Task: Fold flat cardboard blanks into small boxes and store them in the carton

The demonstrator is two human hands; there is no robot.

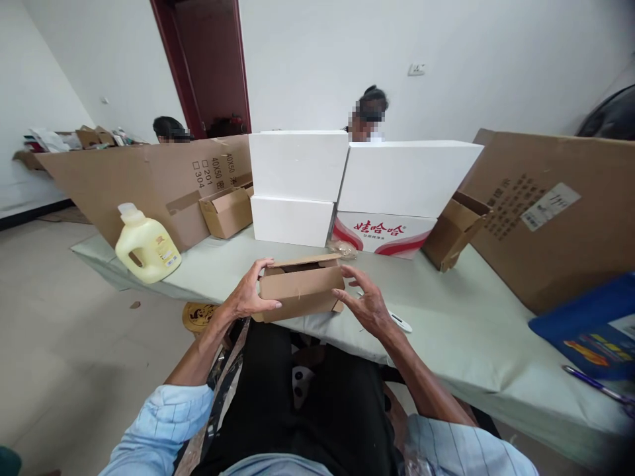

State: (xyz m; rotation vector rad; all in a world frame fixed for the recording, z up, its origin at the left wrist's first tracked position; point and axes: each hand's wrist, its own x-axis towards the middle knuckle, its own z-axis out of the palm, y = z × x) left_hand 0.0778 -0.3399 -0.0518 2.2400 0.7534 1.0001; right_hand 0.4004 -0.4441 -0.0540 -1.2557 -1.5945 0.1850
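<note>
A small brown cardboard box (302,291) is held at the near edge of the table, its top partly open with a flap raised along the back. My left hand (251,291) grips its left end, thumb on the front face and fingers behind the corner. At the right end, my right hand (364,301) has its fingers curved and spread around the corner, thumb touching the front face. A white utility-knife-like tool (399,322) lies by my right wrist, partly hidden. Behind the box sits a crumpled clear plastic bundle (342,248).
White boxes (300,165) are stacked at the table's back, beside a red-and-white printed carton (381,234). A yellow detergent jug (146,244) stands left. Small brown boxes (229,213) and large cardboard panels (555,211) flank the stack. A blue package (590,327) and pen (595,383) lie right. Two people sit beyond.
</note>
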